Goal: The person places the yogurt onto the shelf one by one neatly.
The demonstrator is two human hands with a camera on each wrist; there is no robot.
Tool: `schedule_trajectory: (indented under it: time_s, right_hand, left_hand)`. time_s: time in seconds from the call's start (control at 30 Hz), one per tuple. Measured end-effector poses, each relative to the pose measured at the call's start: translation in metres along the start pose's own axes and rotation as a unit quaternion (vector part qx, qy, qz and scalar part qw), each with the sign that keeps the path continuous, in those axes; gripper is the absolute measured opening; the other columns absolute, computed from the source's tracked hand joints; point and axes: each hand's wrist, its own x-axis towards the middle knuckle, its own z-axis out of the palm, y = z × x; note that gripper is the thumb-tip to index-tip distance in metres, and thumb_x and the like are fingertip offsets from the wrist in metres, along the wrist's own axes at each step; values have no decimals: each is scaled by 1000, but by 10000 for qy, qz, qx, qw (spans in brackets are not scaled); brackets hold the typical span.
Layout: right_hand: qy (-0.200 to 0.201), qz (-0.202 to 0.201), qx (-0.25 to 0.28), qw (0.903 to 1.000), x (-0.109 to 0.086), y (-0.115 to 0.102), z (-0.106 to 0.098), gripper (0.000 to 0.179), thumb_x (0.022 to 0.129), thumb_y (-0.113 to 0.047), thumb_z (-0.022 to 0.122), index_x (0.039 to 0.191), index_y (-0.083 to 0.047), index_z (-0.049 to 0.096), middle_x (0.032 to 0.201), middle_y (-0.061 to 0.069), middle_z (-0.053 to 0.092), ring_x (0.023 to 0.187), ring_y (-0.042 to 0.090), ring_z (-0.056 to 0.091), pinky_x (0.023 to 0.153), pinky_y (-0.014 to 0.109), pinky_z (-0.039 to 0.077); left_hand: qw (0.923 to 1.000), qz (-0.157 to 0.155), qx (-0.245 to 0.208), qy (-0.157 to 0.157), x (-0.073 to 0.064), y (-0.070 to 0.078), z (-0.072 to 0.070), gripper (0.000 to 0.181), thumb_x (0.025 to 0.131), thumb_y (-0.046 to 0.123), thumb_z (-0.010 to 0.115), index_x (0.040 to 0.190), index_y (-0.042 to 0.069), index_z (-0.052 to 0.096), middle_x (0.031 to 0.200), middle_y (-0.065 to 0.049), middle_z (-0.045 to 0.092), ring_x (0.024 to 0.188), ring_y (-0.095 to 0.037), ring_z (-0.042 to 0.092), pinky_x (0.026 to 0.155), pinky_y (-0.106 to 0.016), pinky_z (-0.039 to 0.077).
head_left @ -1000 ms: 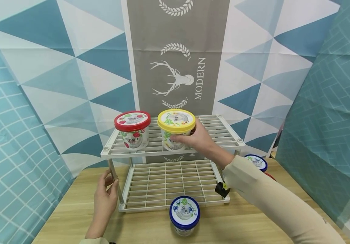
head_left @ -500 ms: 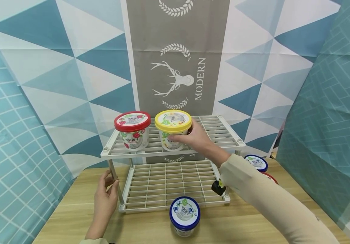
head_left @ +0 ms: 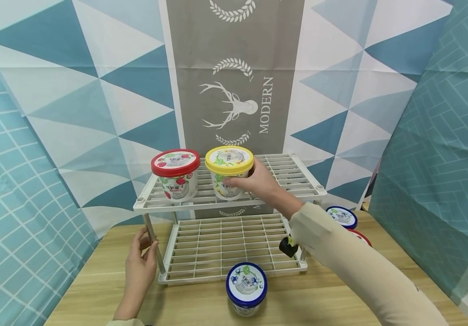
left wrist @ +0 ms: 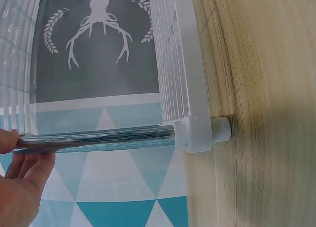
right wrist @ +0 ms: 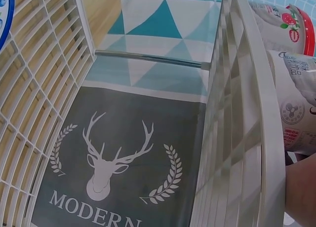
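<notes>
My right hand (head_left: 256, 181) grips a yellow-lidded tub (head_left: 226, 185) from its right side, thumb across the front. The tub is upright at the top tier of a white two-tier rack (head_left: 291, 181). Just left of it on that tier stands a red-lidded tub (head_left: 179, 185) with strawberries printed on it; both tubs show at the right of the right wrist view. At the rack's front left, my left hand (head_left: 141, 260) holds the metal post (left wrist: 108, 138) between thumb and fingers. The left wrist view shows this grip from below.
A blue-lidded tub (head_left: 246, 287) with blueberries on its lid stands on the wooden table (head_left: 95, 290) before the rack. To the right, partly behind my sleeve, are another blue-lidded tub (head_left: 341, 216) and a red lid (head_left: 361, 236). A patterned cloth (head_left: 234, 113) hangs behind.
My right hand has shifted the yellow-lidded tub a little left, closer to the red-lidded tub. My left hand has stayed on the post.
</notes>
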Motion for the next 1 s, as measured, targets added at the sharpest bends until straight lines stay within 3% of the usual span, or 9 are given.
schedule_trajectory:
  time_s: [1.0]
  right_hand:
    - [-207,267,-61,9994,12,1,1,60,79,-21,74,130,-18,43,123,5,58,114,23,57,98,40,50]
  left_hand:
    - [9999,-109,-54,-40,1,-1,-1,46,90,-7,54,133,2,41,101,-14,57,101,-32,59,77,7,40]
